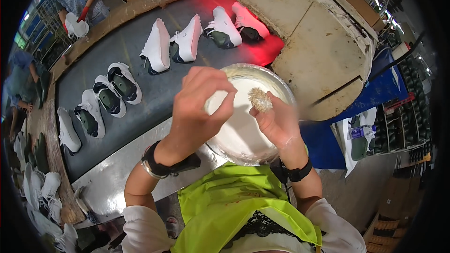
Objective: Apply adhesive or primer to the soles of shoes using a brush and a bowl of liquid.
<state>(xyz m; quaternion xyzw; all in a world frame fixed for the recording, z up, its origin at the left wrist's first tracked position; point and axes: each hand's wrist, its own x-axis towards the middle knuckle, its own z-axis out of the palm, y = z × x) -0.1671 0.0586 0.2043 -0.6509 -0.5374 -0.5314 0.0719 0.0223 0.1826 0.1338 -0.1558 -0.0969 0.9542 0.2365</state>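
My right hand point(284, 124) grips a brush point(260, 100) whose pale, clumped bristles stick up past the thumb. Its handle is hidden in the fist. Left of it, my left hand point(199, 107) is raised with thumb and index fingertips pinched together; anything between them is too small to make out. Both hands are over a round metal basin point(286, 82) holding white liquid point(243, 131). Beyond the basin, several white shoes with dark green insides lie on a dark conveyor belt point(154, 93), among them a tilted shoe point(157, 47) and another shoe point(123, 83).
A beige machine housing point(300, 23) stands at the far right of the belt, where red light falls on two shoes. A metal ledge point(112, 185) runs along the near side. Across the belt, a person in red gloves point(83, 14) holds a shoe. Shoes pile up at left.
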